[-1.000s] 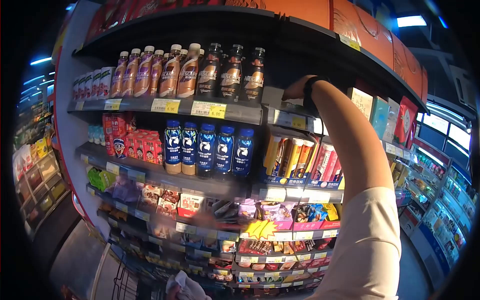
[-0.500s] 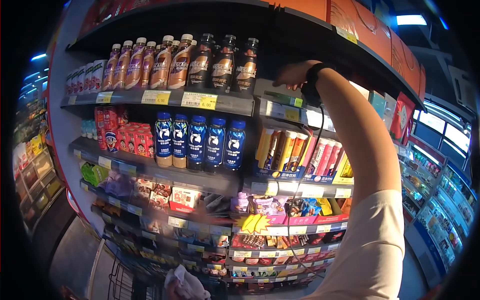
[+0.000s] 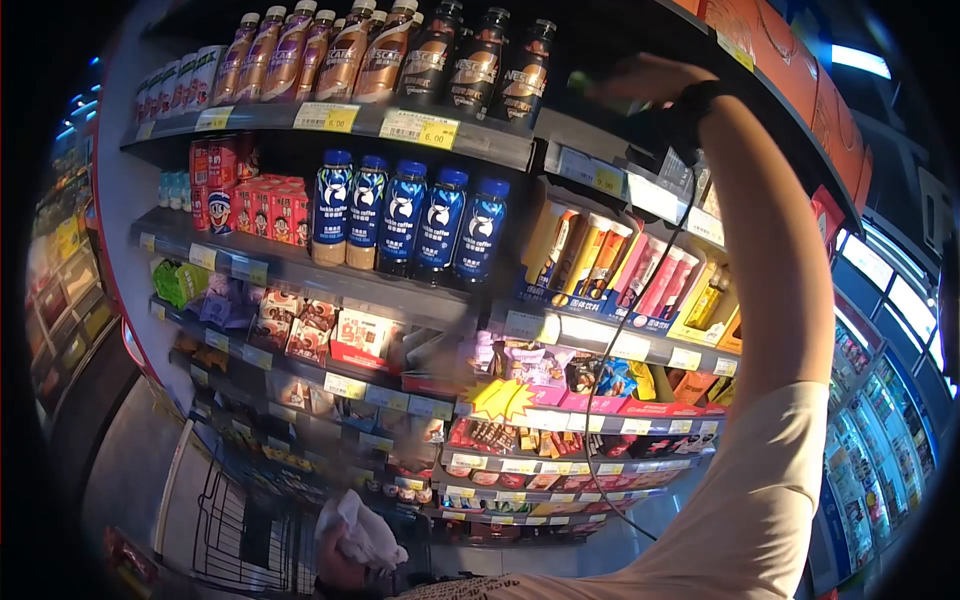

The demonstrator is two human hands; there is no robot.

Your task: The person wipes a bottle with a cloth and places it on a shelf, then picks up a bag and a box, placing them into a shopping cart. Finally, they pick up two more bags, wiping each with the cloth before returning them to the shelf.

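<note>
My right hand [image 3: 650, 82] is raised at the upper shelf, just right of the dark Nescafé bottles [image 3: 475, 65], and is smeared by motion. Green shows at its fingertips and beneath it, seemingly a flat green pack [image 3: 622, 105] in its grip; its details are blurred. A black band [image 3: 695, 105] circles my right wrist, and a thin black cable [image 3: 612, 350] hangs down from it. I cannot make out my left hand. Low in the view is a crumpled whitish bag or cloth [image 3: 368, 530], with a dim pinkish shape under it.
Blue-capped coffee bottles [image 3: 405, 220] and red drink cartons [image 3: 272, 208] stand one shelf lower. Boxes of drink tubes [image 3: 600, 255] fill the right-hand shelf, above snack packs [image 3: 535, 365]. A black wire cart [image 3: 235, 530] is at the lower left. Orange boxes [image 3: 770, 85] line the top.
The shelves appear higher and tilted as my view has shifted. My right hand has risen in the view, and the green pack that lay on the shelf below it no longer shows there.
</note>
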